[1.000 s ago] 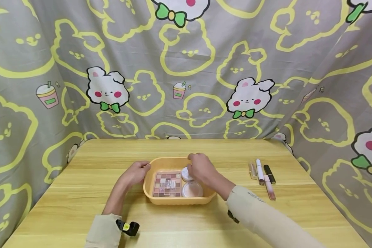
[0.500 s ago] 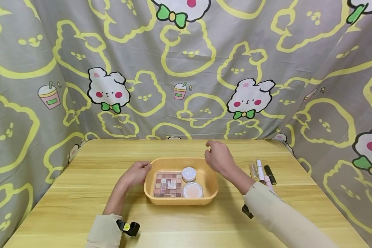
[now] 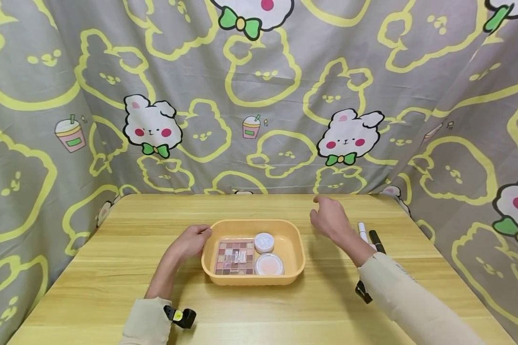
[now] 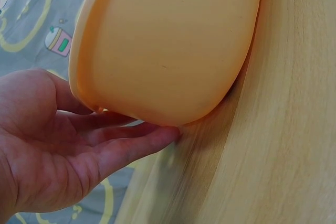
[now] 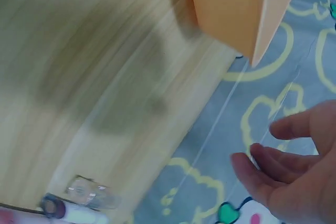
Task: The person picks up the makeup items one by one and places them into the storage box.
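Observation:
A yellow-orange plastic basket [image 3: 253, 280] sits mid-table. Inside it lie an eyeshadow palette [image 3: 235, 258] lettered "BACK", a small white round jar [image 3: 264, 243] and a round powder compact [image 3: 269, 265] with a clear lid. My left hand [image 3: 191, 242] grips the basket's left end. In the left wrist view its thumb is at the rim and its fingers lie against the outer wall. Off the basket's right end, my right hand [image 3: 331, 219] is in the air with loosely bent fingers, holding nothing. Nearest to it are a white tube [image 3: 362, 231] and a black tube [image 3: 377, 241].
A small clear container [image 5: 86, 191] and a pink tube [image 5: 11, 217] show beside the white tube in the right wrist view. My right forearm covers part of this group in the head view. A patterned grey curtain [image 3: 280, 158] hangs behind the wooden table [image 3: 108, 268].
My right hand has left the inside of the basket and moved right over the table towards the tubes, uncovering the white jar. My left hand keeps its hold and the basket has stayed put.

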Available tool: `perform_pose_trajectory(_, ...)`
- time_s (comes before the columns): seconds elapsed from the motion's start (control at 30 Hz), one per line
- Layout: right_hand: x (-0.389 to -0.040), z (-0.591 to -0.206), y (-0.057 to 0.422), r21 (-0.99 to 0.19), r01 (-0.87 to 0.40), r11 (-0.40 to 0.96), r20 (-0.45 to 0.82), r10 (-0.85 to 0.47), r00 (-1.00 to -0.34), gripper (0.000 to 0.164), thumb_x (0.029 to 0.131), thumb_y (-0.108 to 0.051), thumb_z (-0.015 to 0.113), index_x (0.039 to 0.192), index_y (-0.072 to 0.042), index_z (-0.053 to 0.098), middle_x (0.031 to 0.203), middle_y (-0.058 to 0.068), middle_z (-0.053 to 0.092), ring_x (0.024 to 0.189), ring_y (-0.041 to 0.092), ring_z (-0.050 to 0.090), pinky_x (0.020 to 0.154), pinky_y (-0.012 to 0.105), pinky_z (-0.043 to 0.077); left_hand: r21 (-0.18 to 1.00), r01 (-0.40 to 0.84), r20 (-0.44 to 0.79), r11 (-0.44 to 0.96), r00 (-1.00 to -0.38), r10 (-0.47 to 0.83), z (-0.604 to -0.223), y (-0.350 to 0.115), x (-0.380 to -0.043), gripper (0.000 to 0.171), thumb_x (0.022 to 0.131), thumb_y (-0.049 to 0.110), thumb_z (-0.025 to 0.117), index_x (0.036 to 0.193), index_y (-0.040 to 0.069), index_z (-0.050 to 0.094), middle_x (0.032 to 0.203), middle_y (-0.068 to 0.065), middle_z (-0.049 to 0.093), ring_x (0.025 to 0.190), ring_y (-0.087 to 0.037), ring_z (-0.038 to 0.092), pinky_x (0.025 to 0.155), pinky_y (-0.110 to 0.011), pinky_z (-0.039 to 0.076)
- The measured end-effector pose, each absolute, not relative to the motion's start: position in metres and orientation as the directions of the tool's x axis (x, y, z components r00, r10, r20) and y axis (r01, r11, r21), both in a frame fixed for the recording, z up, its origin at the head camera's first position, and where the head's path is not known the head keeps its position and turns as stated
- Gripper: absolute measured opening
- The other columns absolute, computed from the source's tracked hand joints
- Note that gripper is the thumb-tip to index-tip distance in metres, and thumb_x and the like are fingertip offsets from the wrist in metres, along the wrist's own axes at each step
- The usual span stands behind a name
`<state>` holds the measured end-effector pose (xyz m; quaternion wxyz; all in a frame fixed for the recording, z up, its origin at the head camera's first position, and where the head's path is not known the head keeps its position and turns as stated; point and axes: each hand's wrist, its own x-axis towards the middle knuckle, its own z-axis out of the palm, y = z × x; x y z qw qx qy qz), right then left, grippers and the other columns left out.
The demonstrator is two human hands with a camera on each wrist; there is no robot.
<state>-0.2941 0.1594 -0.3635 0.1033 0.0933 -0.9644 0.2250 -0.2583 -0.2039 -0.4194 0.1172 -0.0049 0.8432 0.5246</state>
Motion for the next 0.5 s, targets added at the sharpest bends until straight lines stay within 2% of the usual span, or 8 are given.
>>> perform_pose_trajectory(0.1,-0.295,-0.366,0.172,-0.400,-0.179,0.899,0.203,-0.104,-0.974,0.047,0.092,-0.008,0.047,0.134,0.012,0.055,0.127,0.034,0.063,0.096,0.042,0.065,0.084,0.053,0.054,0.883,-0.124,-0.198,0.452,-0.973,0.119,-0.420,-0.203,-0.258,0.047,0.109,0.019,0.037,0.146,-0.010,0.044,0.136,-0.030,0.058,0.115,-0.034,0.066,0.087,-0.043,0.060)
perform_pose_trajectory(0.2,-0.297,-0.371,0.183,-0.381,-0.142,0.913,0.151,-0.090,-0.984,0.052,0.091,-0.008,0.045,0.138,0.013,0.050,0.130,0.036,0.059,0.107,0.045,0.061,0.086,0.054,0.053,0.881,-0.136,-0.202,0.454,-0.974,0.101,-0.420,-0.204,-0.258,0.046,0.109,0.020,0.039,0.146,-0.008,0.046,0.135,-0.028,0.059,0.115,-0.033,0.066,0.087,-0.043,0.060)
perform_pose_trajectory(0.33,-0.298,-0.379,0.196,-0.375,-0.094,0.922,0.057,-0.078,-0.995,0.057,0.092,-0.009,0.042,0.144,0.014,0.041,0.133,0.039,0.053,0.110,0.048,0.058,0.083,0.054,0.051,0.881,-0.141,-0.209,0.452,-0.973,0.103,-0.420,-0.205,-0.258,0.047,0.109,0.019,0.038,0.147,-0.008,0.044,0.138,-0.029,0.057,0.119,-0.035,0.064,0.089,-0.045,0.060)
perform_pose_trajectory(0.5,-0.299,-0.385,0.209,-0.393,-0.053,0.918,0.000,-0.057,-0.998,0.059,0.095,-0.011,0.041,0.146,0.016,0.035,0.138,0.042,0.046,0.125,0.055,0.049,0.094,0.058,0.049,0.882,-0.137,-0.209,0.450,-0.971,0.113,-0.420,-0.205,-0.257,0.048,0.109,0.019,0.038,0.148,-0.009,0.042,0.140,-0.031,0.055,0.121,-0.037,0.063,0.090,-0.046,0.059)
